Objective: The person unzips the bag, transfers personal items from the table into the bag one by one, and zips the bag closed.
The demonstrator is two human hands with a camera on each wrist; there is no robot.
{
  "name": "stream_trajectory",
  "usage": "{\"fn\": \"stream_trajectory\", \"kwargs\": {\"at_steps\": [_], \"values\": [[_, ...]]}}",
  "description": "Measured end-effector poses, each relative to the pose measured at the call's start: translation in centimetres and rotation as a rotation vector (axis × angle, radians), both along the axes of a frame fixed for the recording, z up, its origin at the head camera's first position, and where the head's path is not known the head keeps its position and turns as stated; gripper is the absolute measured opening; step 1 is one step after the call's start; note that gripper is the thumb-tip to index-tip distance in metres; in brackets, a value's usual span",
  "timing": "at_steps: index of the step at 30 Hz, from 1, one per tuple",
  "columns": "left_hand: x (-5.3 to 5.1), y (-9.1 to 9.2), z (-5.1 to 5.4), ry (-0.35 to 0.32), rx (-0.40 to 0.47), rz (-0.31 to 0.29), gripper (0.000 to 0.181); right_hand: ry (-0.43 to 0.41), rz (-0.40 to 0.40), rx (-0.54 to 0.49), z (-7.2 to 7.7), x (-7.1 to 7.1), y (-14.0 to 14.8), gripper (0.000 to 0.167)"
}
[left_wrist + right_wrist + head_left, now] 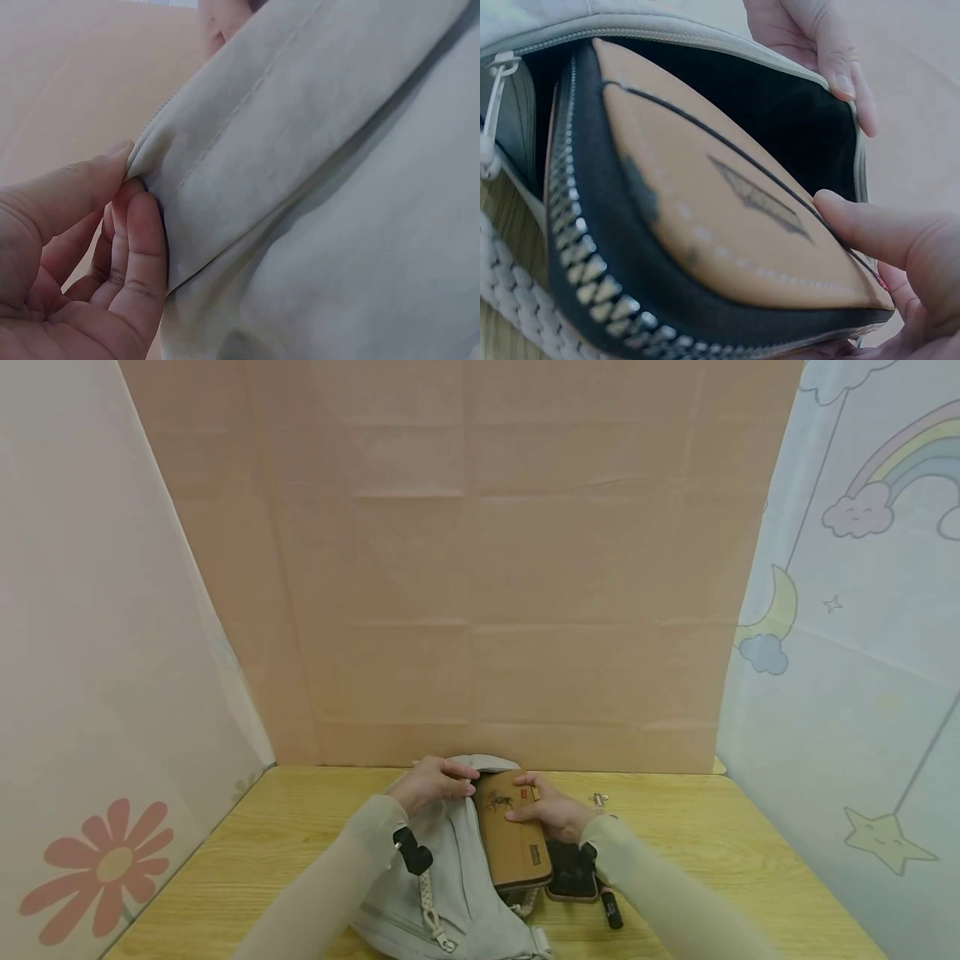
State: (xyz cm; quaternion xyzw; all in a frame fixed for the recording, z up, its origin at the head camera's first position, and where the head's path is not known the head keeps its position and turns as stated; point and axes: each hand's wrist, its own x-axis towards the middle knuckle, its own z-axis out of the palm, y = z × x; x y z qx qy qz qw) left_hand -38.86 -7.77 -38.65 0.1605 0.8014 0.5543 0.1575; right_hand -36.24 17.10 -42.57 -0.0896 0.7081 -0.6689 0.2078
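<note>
A light grey bag (450,877) lies on the table, its zipped mouth spread wide with a dark inside in the right wrist view. My left hand (431,785) pinches the edge of that mouth between thumb and fingers; in the left wrist view the hand (90,255) holds the grey cloth (300,150). A tan wallet (513,835) with a dark zip rests partly within the opening. My right hand (555,810) grips the wallet by its right side, thumb on top; the right wrist view shows the thumb on the wallet (705,195) near the hand (915,262).
Right of the bag lie a dark phone (572,872), a small black tube (612,910) and a little metal item (599,799), close to my right wrist. A braided strap (429,902) hangs over the bag. A brown sheet (465,568) stands behind the wooden table (675,860).
</note>
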Motion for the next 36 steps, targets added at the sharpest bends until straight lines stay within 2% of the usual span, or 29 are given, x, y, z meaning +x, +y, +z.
{"fn": "stream_trajectory", "kwargs": {"at_steps": [7, 17, 25, 36], "values": [[0.1, 0.2, 0.0, -0.01, -0.004, 0.009, 0.034, -0.007, 0.031, -0.02, -0.3, -0.3, -1.0, 0.069], [0.0, 0.1, -0.1, -0.005, 0.002, 0.032, 0.033, -0.029, 0.005, -0.008, -0.7, -0.9, -2.8, 0.066], [0.2, 0.2, 0.1, 0.017, 0.001, 0.013, 0.034, -0.014, 0.005, -0.016, -0.8, -1.1, -3.8, 0.061], [0.5, 0.6, 0.1, 0.016, 0.02, 0.0, 0.034, -0.059, -0.021, -0.004, -0.8, -1.2, -4.9, 0.064]]}}
